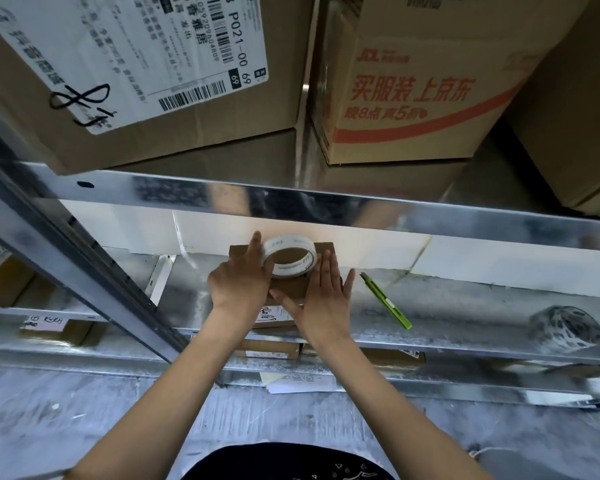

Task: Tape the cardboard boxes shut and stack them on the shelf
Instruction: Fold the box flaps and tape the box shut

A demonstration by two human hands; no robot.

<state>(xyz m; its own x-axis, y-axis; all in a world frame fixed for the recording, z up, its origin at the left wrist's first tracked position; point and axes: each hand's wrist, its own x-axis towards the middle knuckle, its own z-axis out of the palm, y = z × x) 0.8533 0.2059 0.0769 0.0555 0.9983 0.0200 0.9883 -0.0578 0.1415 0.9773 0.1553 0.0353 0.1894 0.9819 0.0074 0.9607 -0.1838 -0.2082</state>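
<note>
**Small box and tape roll on the metal shelf**

A small flat cardboard box lies on the middle level of a metal shelf, close to the front edge, with a white label with handwriting on its near part. On top of the box, at the far side, sits a roll of white tape, tilted so that its brown inner core is visible.

The left hand grips the roll from the left side: the fingers curl around the outer ring and one finger points up along it. The right hand is flat and open, with straight fingers spread, and it presses down on the top of the box just to the right of the roll. The thumb of this hand points to the left, across the box.

To the right of the box, apart from it, a green utility knife lies on the same shelf level. Farther to the right is a second roll of tape with a dark pattern, well apart from the hands.

On the level above stand big cardboard boxes: one with a large white shipping label at the left, and one with red printing at the right. Below the working level, some flat parcels are stored, and papers lie under them.
</note>
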